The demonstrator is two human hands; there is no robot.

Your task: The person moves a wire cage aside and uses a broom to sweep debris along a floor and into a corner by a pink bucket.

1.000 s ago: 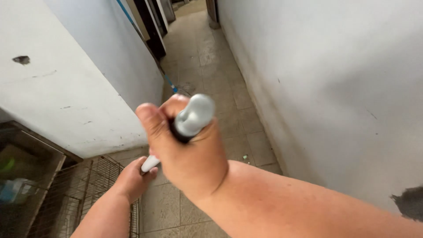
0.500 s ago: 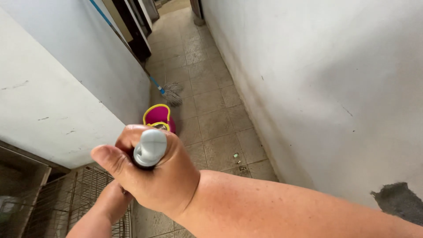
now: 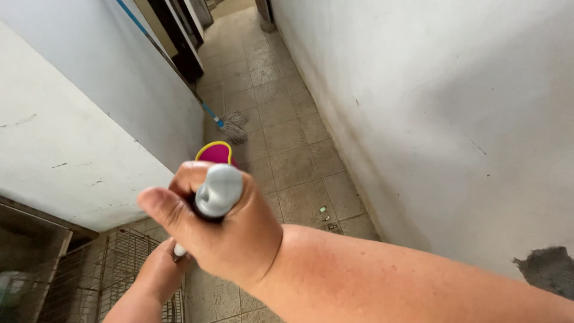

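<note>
Handle [image 3: 216, 192] of a long tool, grey-capped at the top, runs from frame centre down toward the lower left, its long axis pointing away from the camera to the tiled floor [image 3: 287, 155]. Right hand [image 3: 224, 230], nearer the camera at centre, is closed tight around the top end. Left hand [image 3: 160, 272], lower left and farther down, is wrapped around the pale shaft. A pink bucket [image 3: 214, 153] with a yellow rim sits just beyond the hands; a mop head [image 3: 234, 127] lies farther up the corridor beside the left wall [image 3: 78, 131]
</note>
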